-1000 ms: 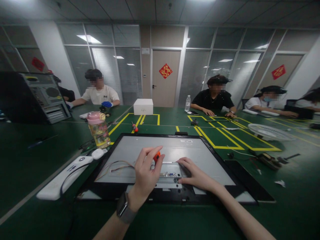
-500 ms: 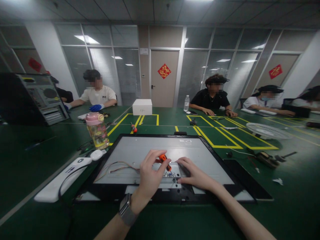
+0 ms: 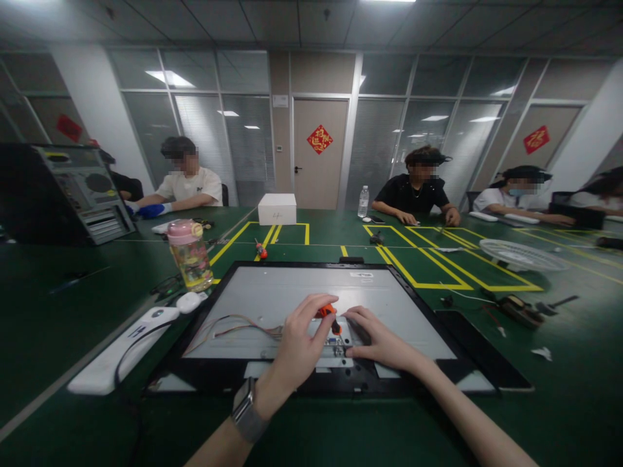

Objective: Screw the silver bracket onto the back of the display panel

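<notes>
A flat display panel [image 3: 233,292] with a grey back and black frame lies on the green table in front of me. My left hand [image 3: 306,334] is closed round the orange-and-black handle of a screwdriver [image 3: 328,311]. It is tilted, its lower end over a small metal bracket [image 3: 346,337] with connectors on the panel. The screwdriver's tip is too small to make out. My right hand [image 3: 374,337] rests at the bracket's right side, thumb and fingers apart, the thumb by its near corner. Thin wires [image 3: 238,319] run across the panel to the left hand.
Left of the panel are a white power strip [image 3: 124,350] and a pink-lidded bottle [image 3: 189,256]. A red screwdriver [image 3: 261,250] and a white box [image 3: 277,209] stand beyond. To the right lie a black slab [image 3: 481,350] and a fan grille [image 3: 520,254]. Several people sit across the table.
My left hand and the screwdriver have shifted slightly right, and the handle has turned and tilted. My right hand stays in place. Across the table, the person with blue gloves has moved their hands left.
</notes>
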A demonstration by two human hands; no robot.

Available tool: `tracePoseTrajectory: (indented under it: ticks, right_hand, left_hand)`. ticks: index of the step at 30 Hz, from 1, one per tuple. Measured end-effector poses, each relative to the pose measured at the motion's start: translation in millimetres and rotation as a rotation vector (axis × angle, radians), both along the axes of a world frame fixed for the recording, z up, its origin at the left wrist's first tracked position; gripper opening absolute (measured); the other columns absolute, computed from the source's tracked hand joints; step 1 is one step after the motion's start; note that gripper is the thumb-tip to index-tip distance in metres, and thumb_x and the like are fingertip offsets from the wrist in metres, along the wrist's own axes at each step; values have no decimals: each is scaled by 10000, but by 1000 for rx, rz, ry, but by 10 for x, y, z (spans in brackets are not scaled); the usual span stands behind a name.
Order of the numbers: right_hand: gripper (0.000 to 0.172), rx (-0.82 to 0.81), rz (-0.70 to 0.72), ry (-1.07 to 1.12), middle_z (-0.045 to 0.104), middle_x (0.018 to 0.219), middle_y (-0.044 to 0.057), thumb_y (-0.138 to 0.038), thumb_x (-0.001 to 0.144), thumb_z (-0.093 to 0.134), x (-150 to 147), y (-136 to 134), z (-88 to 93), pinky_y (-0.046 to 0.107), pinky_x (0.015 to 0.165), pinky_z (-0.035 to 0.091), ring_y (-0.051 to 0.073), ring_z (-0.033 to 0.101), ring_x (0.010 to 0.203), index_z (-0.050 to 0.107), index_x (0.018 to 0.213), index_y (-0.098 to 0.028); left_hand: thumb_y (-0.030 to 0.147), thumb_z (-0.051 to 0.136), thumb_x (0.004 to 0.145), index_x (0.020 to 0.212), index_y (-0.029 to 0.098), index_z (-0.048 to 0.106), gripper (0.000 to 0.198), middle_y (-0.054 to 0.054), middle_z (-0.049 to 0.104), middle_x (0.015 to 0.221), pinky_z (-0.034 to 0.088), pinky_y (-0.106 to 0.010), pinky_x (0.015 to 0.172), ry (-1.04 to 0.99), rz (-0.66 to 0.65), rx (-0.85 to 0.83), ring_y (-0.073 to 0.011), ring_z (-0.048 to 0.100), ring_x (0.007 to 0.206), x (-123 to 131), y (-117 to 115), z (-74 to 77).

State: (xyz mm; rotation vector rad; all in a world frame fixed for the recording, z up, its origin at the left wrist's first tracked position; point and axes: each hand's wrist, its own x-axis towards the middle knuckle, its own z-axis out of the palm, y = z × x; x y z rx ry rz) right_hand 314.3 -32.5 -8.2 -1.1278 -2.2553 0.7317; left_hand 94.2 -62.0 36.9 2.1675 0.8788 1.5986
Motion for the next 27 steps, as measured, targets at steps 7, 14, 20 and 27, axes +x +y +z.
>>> tracePoseTrajectory:
  ticks: [7, 14, 20, 27]
  right_hand:
    - [599, 6, 4, 3, 465, 1282, 107, -407, 754, 726, 4, 12, -23, 403, 1070, 348, 275, 449, 1206, 509, 1271, -198]
    - [627, -60, -23, -28, 456, 1291, 116, -409, 740, 725, -21, -25, 76, 386, 1079, 336, 277, 440, 1214, 512, 1278, -168]
    - [654, -80, -25, -22, 460, 1295, 111, -419, 733, 720, -19, -33, 73, 403, 1077, 334, 292, 433, 1221, 502, 1306, -189]
    - [669, -81, -20, 13, 449, 1307, 110, -440, 723, 723, -8, -13, 11, 404, 1083, 321, 293, 423, 1230, 503, 1305, -194]
  left_hand:
    - [149, 547, 899, 1088, 216, 618, 212, -49, 657, 1006, 539, -267, 794, -27, 76, 67, -155, 639, 928, -16, -11, -10]
    - [141, 565, 887, 1024, 196, 597, 151, -53, 625, 1018, 559, -257, 731, -277, 247, 204, -157, 660, 917, -155, 70, 75]
    - [228, 636, 822, 807, 191, 554, 91, -15, 595, 848, 536, -271, 695, -45, 530, 245, -163, 635, 838, -630, 294, 159]
    - [249, 606, 756, 673, 198, 509, 138, -5, 535, 734, 475, -303, 690, 395, 786, -186, -192, 587, 708, -1213, 362, -74]
